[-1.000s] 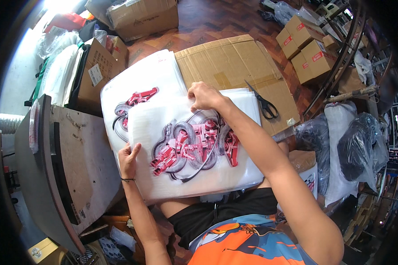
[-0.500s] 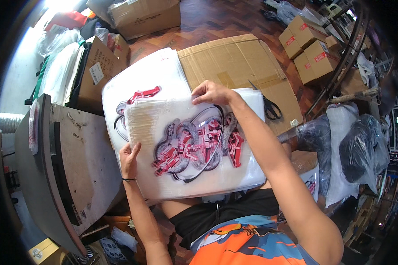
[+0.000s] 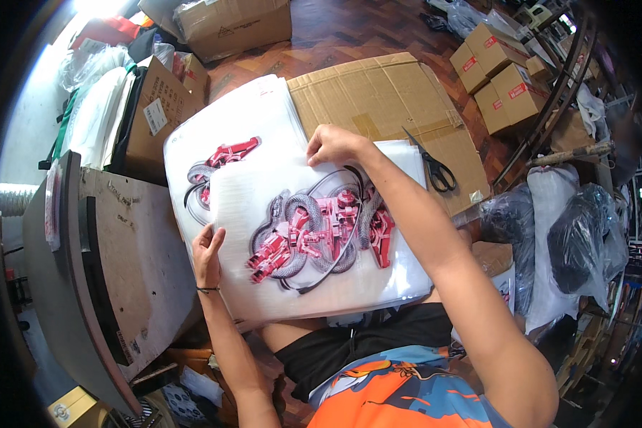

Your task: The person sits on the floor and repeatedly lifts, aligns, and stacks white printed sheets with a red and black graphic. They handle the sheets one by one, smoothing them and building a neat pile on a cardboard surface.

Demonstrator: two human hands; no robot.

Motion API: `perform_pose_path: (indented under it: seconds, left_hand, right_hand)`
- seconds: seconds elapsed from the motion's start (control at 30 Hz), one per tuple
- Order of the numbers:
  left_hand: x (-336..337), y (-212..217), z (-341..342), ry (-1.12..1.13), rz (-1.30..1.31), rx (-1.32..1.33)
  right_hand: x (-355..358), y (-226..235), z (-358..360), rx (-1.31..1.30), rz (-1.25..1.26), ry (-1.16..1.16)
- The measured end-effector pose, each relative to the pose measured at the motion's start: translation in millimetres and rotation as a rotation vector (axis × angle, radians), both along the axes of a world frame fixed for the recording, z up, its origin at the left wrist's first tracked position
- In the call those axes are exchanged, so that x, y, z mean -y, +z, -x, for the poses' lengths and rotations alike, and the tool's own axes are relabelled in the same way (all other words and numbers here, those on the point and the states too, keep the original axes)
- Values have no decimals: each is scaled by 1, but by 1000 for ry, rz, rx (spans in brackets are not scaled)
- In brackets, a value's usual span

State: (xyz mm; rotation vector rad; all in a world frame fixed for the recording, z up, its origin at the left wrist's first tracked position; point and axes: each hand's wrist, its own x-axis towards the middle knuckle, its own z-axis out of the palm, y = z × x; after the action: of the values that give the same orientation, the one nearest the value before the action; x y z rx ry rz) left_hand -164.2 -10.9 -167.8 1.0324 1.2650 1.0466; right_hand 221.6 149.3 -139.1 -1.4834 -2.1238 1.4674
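Note:
A stack of printed translucent film sheets [image 3: 321,296] lies before me, its top print a red and grey design of machine parts and coiled hoses. My left hand [image 3: 207,255] grips the stack's left edge, thumb on top and fingers tucked beneath. At the far edge my right hand [image 3: 333,145] is curled closed, pinching the top sheet; its fingertips are partly hidden. Behind and to the left is another pile of white sheets [image 3: 253,107] with a similar red print. Black scissors [image 3: 439,173] rest just right of the stack.
A large flattened cardboard piece [image 3: 378,93] lies under the sheets. Grey and wooden boards [image 3: 139,264] stand close on the left. Small brown boxes [image 3: 503,89] are stacked at the far right, with plastic-wrapped bundles [image 3: 581,235] nearer. A big carton [image 3: 235,32] sits at the back.
The wrinkled, yellowish strip along the top sheet's left side has smoothed to even white. My right hand has turned over slightly, fingers curling more; the left hand stays at the edge.

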Motion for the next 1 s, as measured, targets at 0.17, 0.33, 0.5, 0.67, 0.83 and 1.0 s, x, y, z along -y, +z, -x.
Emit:
perform_pose_path:
  seconds: [0.17, 0.33, 0.5, 0.67, 0.83, 1.0]
  left_hand:
    - [-1, 24, -25, 62, -75, 35]
    - [-5, 3, -12, 37, -16, 10]
    - [-6, 7, -14, 8, -33, -47]
    - [-5, 3, -12, 10, -24, -9]
    - [-10, -21, 6, -50, -15, 24]
    - [-14, -11, -3, -95, -13, 43]
  right_hand:
    - [9, -12, -4, -201, 100, -113]
    - [-5, -29, -2, -164, 124, -149]
    - [-25, -23, 0, -84, 205, -110]
    - [-19, -15, 5, 65, 102, -74]
    - [3, -16, 8, 129, -231, -64]
    - [87, 6, -29, 0, -976, -458]
